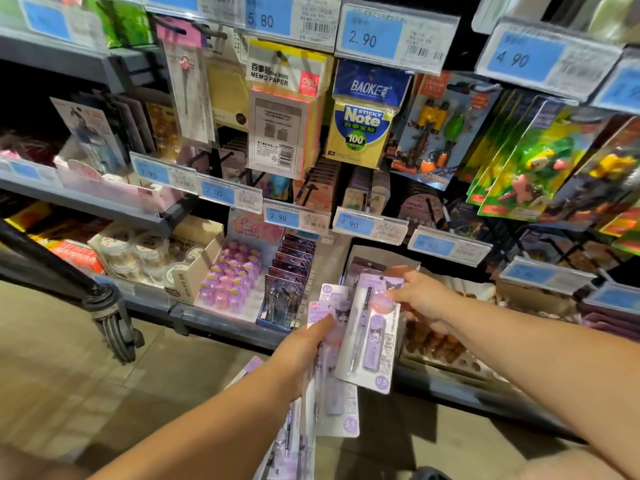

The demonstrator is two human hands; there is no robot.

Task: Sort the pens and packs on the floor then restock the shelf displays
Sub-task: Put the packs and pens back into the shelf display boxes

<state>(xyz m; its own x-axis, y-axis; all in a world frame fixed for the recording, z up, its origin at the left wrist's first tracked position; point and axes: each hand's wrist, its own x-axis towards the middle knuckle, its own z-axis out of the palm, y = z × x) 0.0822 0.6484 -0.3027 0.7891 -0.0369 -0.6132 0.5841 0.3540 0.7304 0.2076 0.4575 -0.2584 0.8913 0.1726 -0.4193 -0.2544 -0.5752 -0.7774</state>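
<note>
By the shelf (221, 323), left hand (304, 344) grips several pen packs (334, 403); right hand (424, 299) pinches one pack (372, 337).

black trolley caster (117, 328) on tan floor (52, 375)

A stationery shop: blue price tags (371, 38) line shelves (104, 206) hung with packaged sticky notes (360, 133).

Left hand (304, 348): fingers hidden beneath the stacked pen packs (334, 403). Further packs (287, 452) below it cut by the bottom edge. Right hand (424, 299) covers a corner of the top pack (372, 337); brown goods (436, 344) beneath it too blurred to identify.
</note>
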